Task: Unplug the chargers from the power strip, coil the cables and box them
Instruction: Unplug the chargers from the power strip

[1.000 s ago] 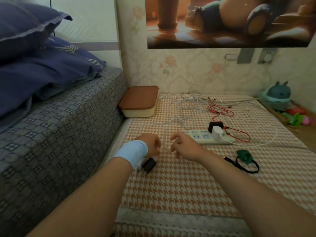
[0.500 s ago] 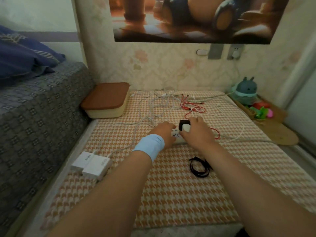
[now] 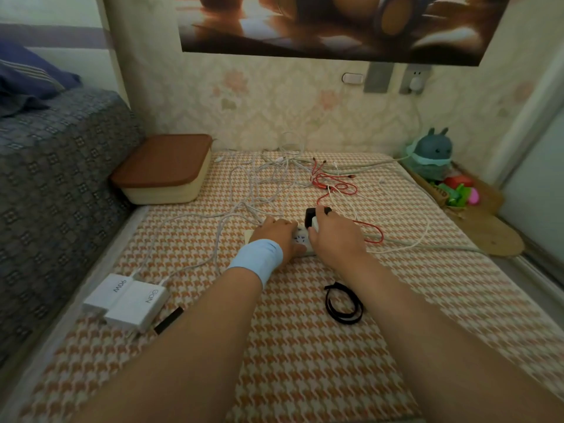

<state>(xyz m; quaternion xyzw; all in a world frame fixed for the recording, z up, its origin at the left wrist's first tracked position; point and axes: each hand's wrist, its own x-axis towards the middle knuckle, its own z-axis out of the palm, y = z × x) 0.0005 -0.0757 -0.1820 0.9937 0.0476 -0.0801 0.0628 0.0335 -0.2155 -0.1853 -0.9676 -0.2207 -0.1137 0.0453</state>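
A white power strip point(image 3: 300, 235) lies mid-mat, mostly hidden under my hands. My left hand point(image 3: 279, 235), with a blue wristband, presses flat on the strip. My right hand point(image 3: 335, 236) grips a white charger point(image 3: 314, 223) plugged into the strip, next to a black charger point(image 3: 311, 213) with a red cable point(image 3: 335, 186). Two unplugged white chargers point(image 3: 126, 297) and a small black one point(image 3: 169, 319) lie at the near left. A cream box with a brown lid point(image 3: 163, 169) stands shut at the back left. White cables point(image 3: 259, 184) tangle behind the strip.
A coiled black cable point(image 3: 343, 303) lies right of my forearm. A grey patterned bed edge point(image 3: 61, 184) rises on the left. A teal plush toy point(image 3: 432, 155) and small toys sit at the back right, by a wall outlet point(image 3: 415, 79).
Both hands moved from the near left to the power strip; the left now presses it and the right has taken hold of the white charger. The view shifted right.
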